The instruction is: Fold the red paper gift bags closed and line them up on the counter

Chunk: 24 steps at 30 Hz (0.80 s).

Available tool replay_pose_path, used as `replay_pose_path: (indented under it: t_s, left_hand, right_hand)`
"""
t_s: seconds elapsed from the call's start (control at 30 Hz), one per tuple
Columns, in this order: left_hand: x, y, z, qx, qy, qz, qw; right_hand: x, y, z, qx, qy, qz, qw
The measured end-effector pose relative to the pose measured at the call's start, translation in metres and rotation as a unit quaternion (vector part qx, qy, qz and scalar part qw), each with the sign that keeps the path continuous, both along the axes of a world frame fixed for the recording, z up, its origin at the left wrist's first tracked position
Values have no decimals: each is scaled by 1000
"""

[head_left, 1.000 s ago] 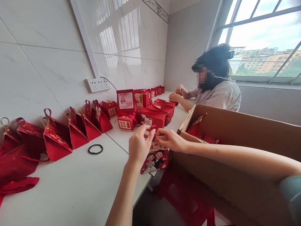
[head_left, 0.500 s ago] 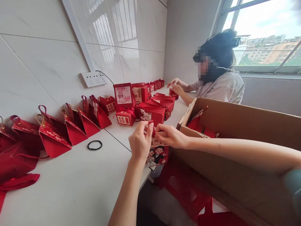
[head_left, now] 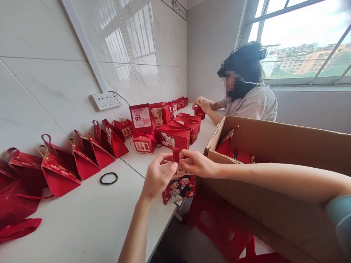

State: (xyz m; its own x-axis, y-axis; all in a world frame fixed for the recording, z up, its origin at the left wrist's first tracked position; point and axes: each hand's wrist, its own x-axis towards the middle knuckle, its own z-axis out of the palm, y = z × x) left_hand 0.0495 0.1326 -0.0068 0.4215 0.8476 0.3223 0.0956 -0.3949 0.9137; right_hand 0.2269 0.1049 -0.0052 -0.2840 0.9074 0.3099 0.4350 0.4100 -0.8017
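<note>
My left hand (head_left: pixel 158 176) and my right hand (head_left: pixel 197 163) both pinch the top of a small red gift box (head_left: pixel 179 187) with a cartoon couple printed on its front. The box hangs at the near edge of the white table (head_left: pixel 90 219). A short red tab (head_left: pixel 176 155) sticks up between my fingertips. Both hands are closed on the box's top.
Several red triangular gift bags (head_left: pixel 59 171) line the tiled wall at left, with a black hair tie (head_left: pixel 109 178) in front. Red boxes (head_left: pixel 175 137) stand mid-table. An open cardboard carton (head_left: pixel 274 171) is at right. Another person (head_left: pixel 246 95) handles a red box farther along.
My fingers have shifted on the box top, and the red tab now stands upright between them. The box sits a little lower in view. The other person's hands moved onto a small red box.
</note>
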Motion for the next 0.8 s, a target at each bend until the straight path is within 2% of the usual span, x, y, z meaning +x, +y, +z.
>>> replay_pose_path:
  t_s: [0.1,0.33,0.53,0.8]
  left_hand:
    - [-1,0,-5,-8,12,-11,1000]
    - [5,0,-9,93,46,77,992]
    - [9,-2,-14,138,43,120,982]
    - [12,-1,-12,134,44,127,982]
  right_hand:
    - [0,1,-1,3,-4,-7,1000]
    - [1,1,-2,-3,-24,-11,1000]
    - [1,2,-1,42,-52,-16,998]
    - [1,5,-3,51,-50,-9,997]
